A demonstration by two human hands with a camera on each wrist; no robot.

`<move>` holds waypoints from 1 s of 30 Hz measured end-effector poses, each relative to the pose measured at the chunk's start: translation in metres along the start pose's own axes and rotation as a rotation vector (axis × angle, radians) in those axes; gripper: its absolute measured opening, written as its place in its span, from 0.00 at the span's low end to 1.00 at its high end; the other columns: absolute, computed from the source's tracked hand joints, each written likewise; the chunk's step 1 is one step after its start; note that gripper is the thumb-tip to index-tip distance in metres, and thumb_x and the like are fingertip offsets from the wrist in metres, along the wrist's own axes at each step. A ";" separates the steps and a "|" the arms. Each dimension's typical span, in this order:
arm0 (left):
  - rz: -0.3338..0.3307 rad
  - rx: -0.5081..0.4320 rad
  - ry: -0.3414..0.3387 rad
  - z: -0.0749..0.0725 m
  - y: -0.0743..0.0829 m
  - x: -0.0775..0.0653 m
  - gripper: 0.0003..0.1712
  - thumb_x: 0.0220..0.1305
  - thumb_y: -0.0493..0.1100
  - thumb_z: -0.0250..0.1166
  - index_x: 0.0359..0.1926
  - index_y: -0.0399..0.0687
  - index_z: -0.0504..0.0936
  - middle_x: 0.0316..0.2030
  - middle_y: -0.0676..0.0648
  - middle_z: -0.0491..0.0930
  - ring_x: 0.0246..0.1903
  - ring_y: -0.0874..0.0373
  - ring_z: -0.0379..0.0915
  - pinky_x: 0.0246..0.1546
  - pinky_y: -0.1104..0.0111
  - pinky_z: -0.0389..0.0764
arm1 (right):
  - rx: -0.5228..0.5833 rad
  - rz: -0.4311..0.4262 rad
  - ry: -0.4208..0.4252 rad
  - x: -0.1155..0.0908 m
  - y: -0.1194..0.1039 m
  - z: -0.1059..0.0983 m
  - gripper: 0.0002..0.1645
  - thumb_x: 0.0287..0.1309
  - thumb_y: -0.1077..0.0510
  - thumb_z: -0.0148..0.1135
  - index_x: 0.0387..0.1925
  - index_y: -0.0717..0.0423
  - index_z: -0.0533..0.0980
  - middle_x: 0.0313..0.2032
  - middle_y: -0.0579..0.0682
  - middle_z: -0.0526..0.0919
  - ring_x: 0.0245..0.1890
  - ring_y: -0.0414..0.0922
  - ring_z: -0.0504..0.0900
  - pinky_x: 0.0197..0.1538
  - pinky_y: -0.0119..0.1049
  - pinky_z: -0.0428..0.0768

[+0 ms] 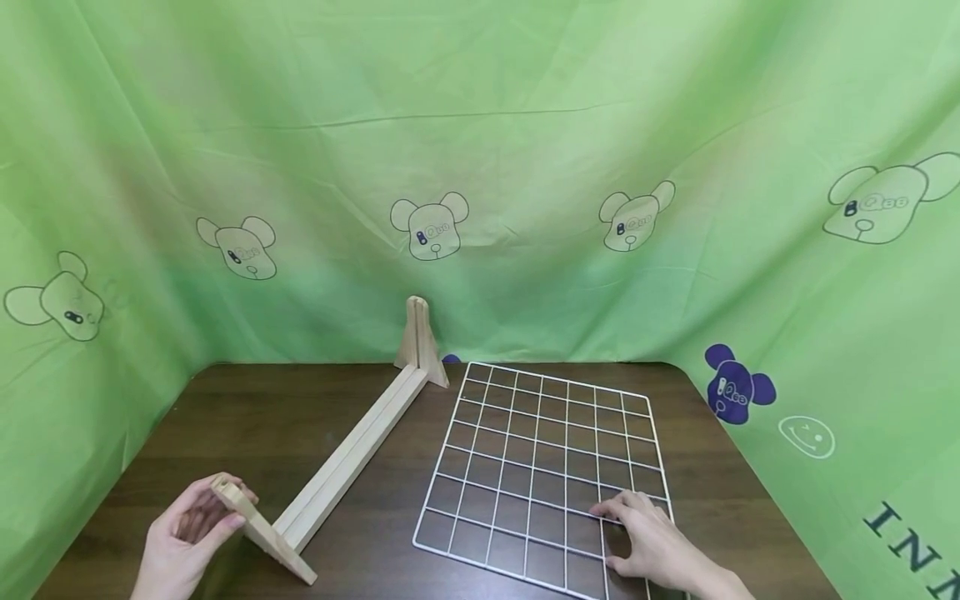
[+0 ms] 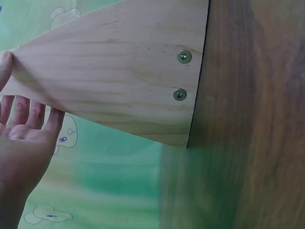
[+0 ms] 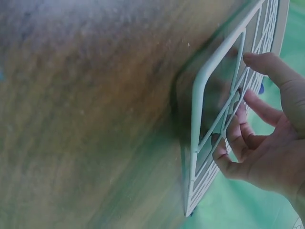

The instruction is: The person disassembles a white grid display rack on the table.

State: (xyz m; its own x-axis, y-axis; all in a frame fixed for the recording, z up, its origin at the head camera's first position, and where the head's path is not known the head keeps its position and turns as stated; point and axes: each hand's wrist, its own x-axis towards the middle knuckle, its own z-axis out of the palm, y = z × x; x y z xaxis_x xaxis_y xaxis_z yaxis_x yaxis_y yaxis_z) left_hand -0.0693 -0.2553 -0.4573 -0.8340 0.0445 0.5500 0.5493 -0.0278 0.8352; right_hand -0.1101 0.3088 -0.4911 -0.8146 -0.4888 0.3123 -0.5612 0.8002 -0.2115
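A pale wooden stand (image 1: 352, 467) lies at the left of the table, a long beam joining two tapered upright end boards. My left hand (image 1: 180, 537) holds the narrow top of the near end board (image 2: 119, 67), thumb on one face and fingers around the edge. Two brass-coloured bolts (image 2: 184, 56) sit near that board's wide foot. On the right, a white wire grid panel (image 1: 525, 467) lies low over the table. My right hand (image 1: 651, 537) grips its wires near the close right corner, fingers curled at the wires and thumb (image 3: 267, 64) against the grid.
The dark brown wooden table (image 1: 375, 533) bears both things. A green curtain (image 1: 525, 292) with printed bear heads surrounds its back and sides. The stand's far end board (image 1: 422, 342) is close to the curtain at the back edge.
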 end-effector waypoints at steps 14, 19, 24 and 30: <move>0.196 -0.168 0.019 0.017 -0.007 -0.005 0.28 0.48 0.08 0.55 0.54 0.15 0.66 0.46 0.41 0.82 0.48 0.55 0.79 0.52 0.73 0.76 | 0.051 -0.116 -0.018 0.013 0.023 -0.002 0.33 0.27 0.54 0.80 0.43 0.47 0.79 0.40 0.38 0.75 0.41 0.43 0.72 0.38 0.41 0.74; 0.273 -0.204 0.027 0.023 -0.009 -0.006 0.28 0.47 0.09 0.57 0.53 0.10 0.63 0.46 0.37 0.81 0.48 0.53 0.79 0.51 0.72 0.76 | 0.065 -0.136 -0.036 0.018 0.030 -0.003 0.33 0.28 0.55 0.80 0.45 0.49 0.80 0.40 0.37 0.74 0.42 0.41 0.71 0.40 0.42 0.73; 0.297 -0.178 0.103 0.033 -0.008 -0.008 0.26 0.48 0.12 0.62 0.50 0.11 0.66 0.46 0.39 0.82 0.47 0.55 0.80 0.50 0.74 0.77 | 0.087 -0.164 -0.051 0.023 0.036 -0.004 0.33 0.30 0.55 0.79 0.46 0.50 0.79 0.41 0.38 0.73 0.43 0.41 0.71 0.41 0.42 0.72; 0.190 -0.015 0.259 0.049 0.001 -0.011 0.25 0.43 0.12 0.64 0.47 0.15 0.71 0.41 0.49 0.84 0.41 0.63 0.80 0.44 0.79 0.77 | 0.114 -0.177 -0.068 0.031 0.040 -0.002 0.33 0.31 0.56 0.79 0.47 0.51 0.79 0.42 0.39 0.74 0.44 0.42 0.71 0.42 0.44 0.71</move>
State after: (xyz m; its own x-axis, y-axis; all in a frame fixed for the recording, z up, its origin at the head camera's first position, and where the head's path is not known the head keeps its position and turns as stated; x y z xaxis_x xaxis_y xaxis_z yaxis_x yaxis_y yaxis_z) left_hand -0.0571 -0.2068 -0.4627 -0.7035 -0.2188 0.6762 0.6970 -0.0265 0.7166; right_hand -0.1569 0.3263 -0.4877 -0.7078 -0.6435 0.2914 -0.7061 0.6573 -0.2635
